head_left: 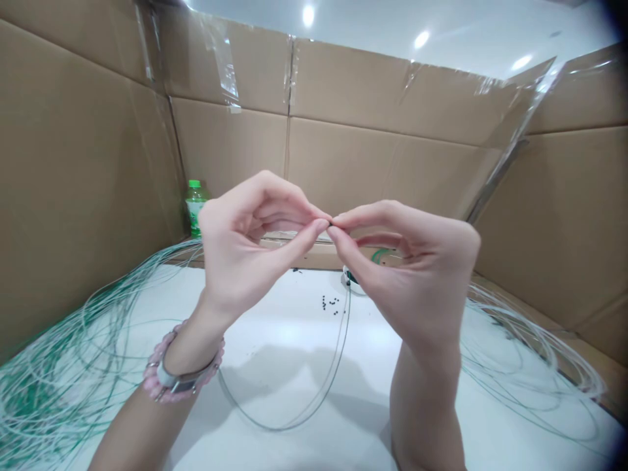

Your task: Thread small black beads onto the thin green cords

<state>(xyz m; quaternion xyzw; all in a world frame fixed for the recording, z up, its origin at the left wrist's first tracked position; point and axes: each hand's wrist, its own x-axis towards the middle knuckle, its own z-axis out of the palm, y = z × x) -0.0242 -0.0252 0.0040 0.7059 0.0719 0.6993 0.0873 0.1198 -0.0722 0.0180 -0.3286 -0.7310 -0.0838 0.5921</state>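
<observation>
My left hand (pixel 250 242) and my right hand (pixel 407 261) are raised above the white table (pixel 275 333), their fingertips meeting near the middle of the view. Each hand pinches thumb against index finger. A tiny dark piece (pixel 330 224) shows between the fingertips; which hand grips it, or whether both do, is too small to tell. Below them, several small black pieces (pixel 331 303) lie scattered on the table. A thin grey-green wire (pixel 289 428) hangs or lies in a loop beneath the hands, running up toward a small round object (pixel 350 278) partly hidden by my right hand.
Tangled green and white wires (pixel 44 379) cover the left side. More looped wires (pixel 544 353) lie at the right. A green-capped bottle (pixel 195 208) stands at the back left. Cardboard walls (pixel 363 150) enclose the table at the back and sides.
</observation>
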